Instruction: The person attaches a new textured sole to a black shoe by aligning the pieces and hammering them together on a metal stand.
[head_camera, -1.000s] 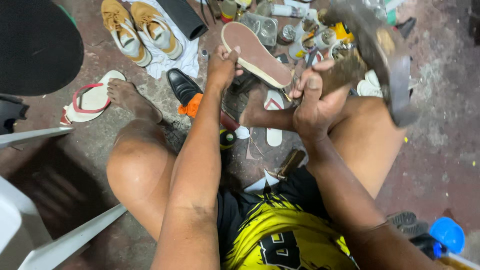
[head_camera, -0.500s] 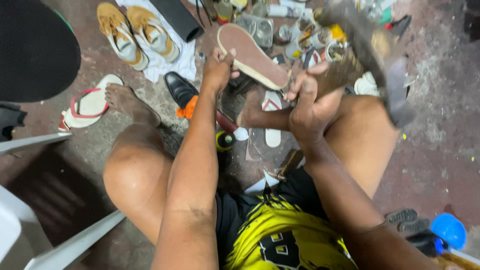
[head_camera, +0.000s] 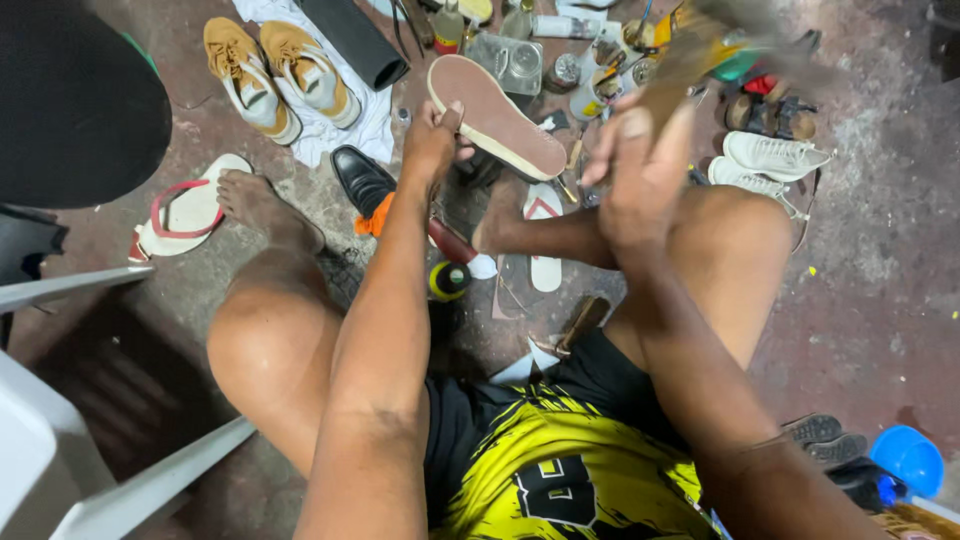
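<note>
We see the shoe (head_camera: 497, 115) sole-up over the cluttered floor (head_camera: 880, 250), its long axis running from upper left down to lower right. Our left hand (head_camera: 432, 140) clamps its near-left end, fingers wrapped over the rim, so that hand is already on it. Our right hand (head_camera: 640, 165) sits just to the right of the lower-right end, closed in a fist around a handle — the tool (head_camera: 720, 40) above it is a blur, so we cannot tell its kind. The sole lies to the left of and slightly below that raised fist, close but apart. Compared with half a second ago, the blurred tool stands higher and more upright, and the right fist has lifted with it — the left grip and the shoe's tilt look unchanged. A black shoe (head_camera: 362, 178) lies below the left wrist.
</note>
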